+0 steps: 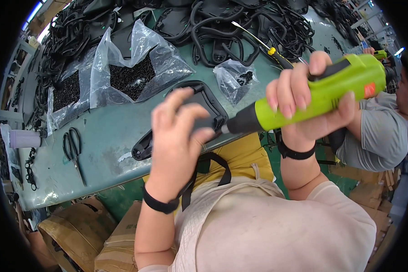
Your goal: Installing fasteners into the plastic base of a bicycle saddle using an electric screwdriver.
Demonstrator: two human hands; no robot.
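Observation:
My right hand (310, 97) is wrapped round a lime-green electric screwdriver (322, 90) with a black nose. The tool lies nearly level, its tip pointing left. Close to that tip is my left hand (177, 122), its fingers curled and apart, slightly blurred; no held object can be made out between them. Under and behind the left hand lies a long black plastic part (208, 102) with a raised rim, near the table's front edge. The left hand hides its middle.
Open plastic bags of small black screws (131, 77) stand behind the part, with a smaller bag (235, 81) beside them. Black frames (222, 31) pile up at the back. A yellow-handled screwdriver (269, 51) and scissors (72, 147) lie on the table. Another person (381, 127) sits at right.

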